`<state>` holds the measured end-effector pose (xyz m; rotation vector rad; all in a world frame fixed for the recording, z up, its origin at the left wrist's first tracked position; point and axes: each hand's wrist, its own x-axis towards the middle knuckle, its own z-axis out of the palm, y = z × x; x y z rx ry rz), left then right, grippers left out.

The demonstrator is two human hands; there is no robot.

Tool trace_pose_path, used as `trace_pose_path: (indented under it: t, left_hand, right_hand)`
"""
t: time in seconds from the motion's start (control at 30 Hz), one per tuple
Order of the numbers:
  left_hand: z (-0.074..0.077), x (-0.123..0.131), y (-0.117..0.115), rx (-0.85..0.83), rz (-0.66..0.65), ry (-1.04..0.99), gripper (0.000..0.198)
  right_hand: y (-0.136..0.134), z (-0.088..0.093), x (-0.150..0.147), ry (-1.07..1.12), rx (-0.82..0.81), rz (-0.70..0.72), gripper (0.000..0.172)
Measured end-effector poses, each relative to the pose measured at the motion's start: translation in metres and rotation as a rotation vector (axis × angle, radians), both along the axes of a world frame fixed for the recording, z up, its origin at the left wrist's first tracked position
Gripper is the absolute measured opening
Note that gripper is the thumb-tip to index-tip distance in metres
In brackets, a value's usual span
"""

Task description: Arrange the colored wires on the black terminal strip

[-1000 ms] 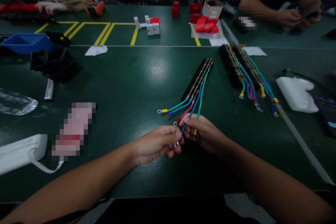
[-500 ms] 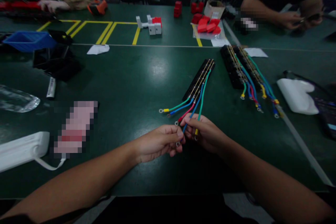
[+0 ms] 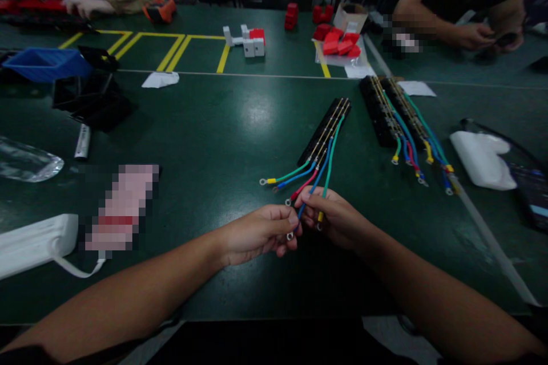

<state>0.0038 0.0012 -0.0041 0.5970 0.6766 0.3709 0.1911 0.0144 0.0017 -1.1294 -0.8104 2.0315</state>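
Note:
A black terminal strip (image 3: 326,128) lies on the dark green table (image 3: 222,137), with green, blue and red wires running from it toward me. My left hand (image 3: 257,234) is closed in a pinch on the ring end of a blue wire (image 3: 309,194). Touching it from the right, my right hand (image 3: 336,217) is closed around that blue wire and a green wire (image 3: 329,162) with a yellow sleeve. Two more wires, green and blue, fan out left of my hands and end in ring lugs (image 3: 263,181).
Two more wired black strips (image 3: 391,105) lie to the right, beside a white object (image 3: 482,158). Red and white blocks (image 3: 338,43) sit at the back. A blue bin (image 3: 45,63), black trays and a white box (image 3: 34,242) are on the left. Other people's hands work at both far corners.

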Motion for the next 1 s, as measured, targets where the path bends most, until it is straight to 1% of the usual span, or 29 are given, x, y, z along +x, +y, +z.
trace_pose_path:
  t: [0.13,0.27,0.47,0.67,0.8,1.0]
  left_hand:
    - [-0.0009,0.0003,-0.0001,-0.008,0.015,0.001,0.030]
    - [-0.0007,0.0007,0.0005,-0.005,0.007,0.002,0.031]
    - [0.0008,0.0008,0.0007,-0.008,0.001,0.010,0.034]
    - [0.0002,0.0005,0.0006,0.015,-0.015,-0.001,0.033]
    - [-0.0011,-0.0001,0.0004,0.004,-0.001,0.005,0.031]
    - [-0.0011,0.0002,0.0003,-0.007,0.003,0.013,0.034]
  right_hand:
    - [0.0004,0.0007,0.0003,-0.001,-0.003,0.001,0.023]
    - [0.0006,0.0008,0.0001,-0.001,-0.009,-0.004,0.021]
    - [0.0003,-0.0012,0.0007,0.006,0.006,0.000,0.024]
    - [0.0007,-0.0030,0.0008,-0.012,0.006,0.004,0.021]
    - [0.0007,-0.0024,0.0011,-0.014,0.008,-0.001,0.023]
    - [0.0001,-0.0012,0.0013,0.001,0.000,0.005,0.024]
